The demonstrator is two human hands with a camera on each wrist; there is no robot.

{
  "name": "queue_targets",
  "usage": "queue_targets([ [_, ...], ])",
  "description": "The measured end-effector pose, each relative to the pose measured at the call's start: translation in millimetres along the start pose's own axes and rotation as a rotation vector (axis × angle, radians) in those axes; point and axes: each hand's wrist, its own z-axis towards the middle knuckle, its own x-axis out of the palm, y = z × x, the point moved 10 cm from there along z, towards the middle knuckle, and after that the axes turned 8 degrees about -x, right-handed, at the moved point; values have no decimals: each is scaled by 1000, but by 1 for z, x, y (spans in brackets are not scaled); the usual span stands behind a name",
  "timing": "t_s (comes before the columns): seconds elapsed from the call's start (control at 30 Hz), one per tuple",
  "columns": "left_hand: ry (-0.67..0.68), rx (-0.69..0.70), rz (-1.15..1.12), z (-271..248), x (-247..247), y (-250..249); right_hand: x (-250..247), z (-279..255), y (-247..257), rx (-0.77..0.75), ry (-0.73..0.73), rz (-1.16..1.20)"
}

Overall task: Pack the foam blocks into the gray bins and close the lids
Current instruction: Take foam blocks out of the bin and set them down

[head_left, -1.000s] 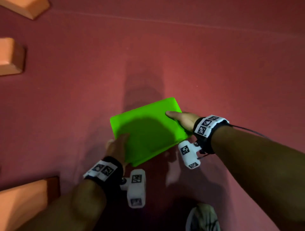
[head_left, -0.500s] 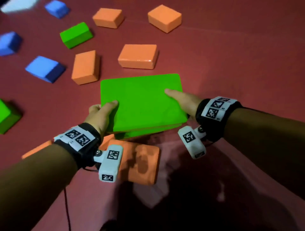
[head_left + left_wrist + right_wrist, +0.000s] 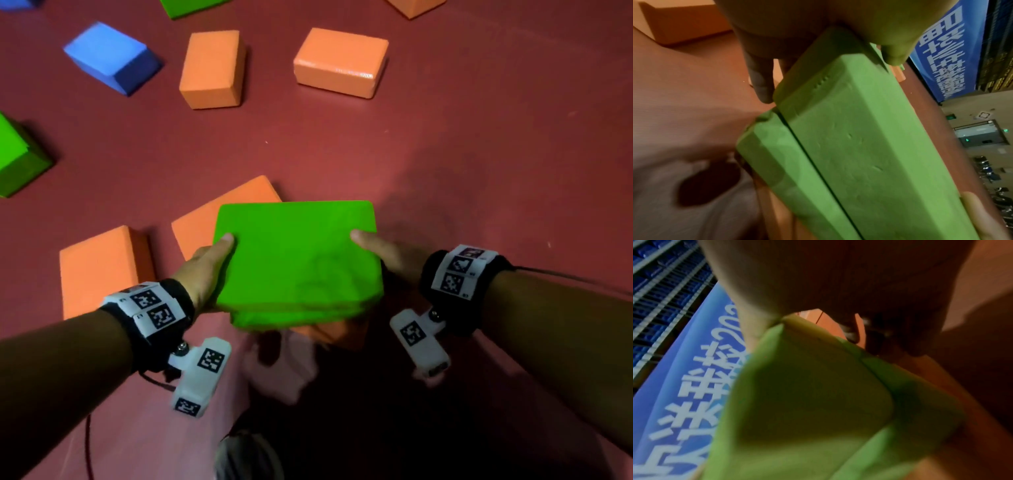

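Both hands carry a stack of two green foam blocks (image 3: pixel 298 253) at centre frame in the head view, above the red floor (image 3: pixel 479 154). Left hand (image 3: pixel 205 270) clamps the left edge, thumb on top. Right hand (image 3: pixel 387 251) does the same on the right edge. Likely reason for the two-sided grip: the stack is wide and loose, so squeezing from both ends keeps the blocks aligned during the carry.

From above only a sliver of the lower block shows at the near edge, so it nearly reads as one slab. The left wrist view shows the seam (image 3: pixel 812 155): two separate blocks, face to face, lower one offset slightly. It also shows the left fingers (image 3: pixel 760 81) reaching under the stack, which the head view hides. The right wrist view is blurred, but the seam (image 3: pixel 875 373) shows again, with the thumb pressed on the top corner. Its fingers are in shadow, so I can't tell how they lie.

Loose blocks on the floor: orange block (image 3: pixel 102 267) at lower left, another orange one (image 3: pixel 212 222) partly under the stack, two more orange at the top (image 3: pixel 212 68) (image 3: pixel 339 61), blue block (image 3: pixel 109 54) upper left, green block (image 3: pixel 17 157) at the left edge.

No gray bin in any view, so the stack isn't packed yet. My guess: mid-carry.
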Motion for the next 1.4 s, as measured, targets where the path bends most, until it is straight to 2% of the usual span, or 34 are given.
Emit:
queue_targets([
  [0.07,-38,-18,-28,3,-7,7,8,-1,-4,-34,23,62],
  [0.13,-29,-17,-70,5,-9,6,10,-3,-10,-3,47,125],
  [0.2,-19,-2,-88,7,-9,3,7,-9,-25,131,68,256],
  [0.27,-15,-9,-72,8,-10,5,8,-15,-33,186,78,365],
  [0.33,-48,-23,-62,11,-18,14,9,-17,-42,212,45,438],
  [0.4,-125,-22,-16,14,-29,19,6,-12,-52,185,-15,448],
  [0.47,-148,-28,-3,19,-33,23,2,-8,-57,162,-58,449],
  [0.57,53,-193,-120,20,-8,42,0,-13,-55,185,-125,488],
  [0.67,125,-253,-154,39,-5,59,-2,-14,-63,188,-191,560],
  [0.8,144,-219,-120,21,17,46,3,-17,-75,193,-218,582],
  [0.87,109,-141,-111,13,27,30,2,-17,-89,216,-241,506],
  [0.93,165,-174,-141,24,30,39,4,-18,-101,240,-232,450],
  [1.03,252,-225,-154,30,33,46,20,-16,-108,284,-173,623],
  [1.1,253,-222,-118,31,36,46,13,-16,-102,282,-211,671],
  [1.2,353,-170,-68,7,65,16,-27,-14,-79,212,-311,610],
  [1.3,374,-40,-108,-25,85,-46,-77,-13,-14,126,-335,548],
  [1.4,339,19,-161,-68,90,-112,-125,-30,75,47,-404,414],
])
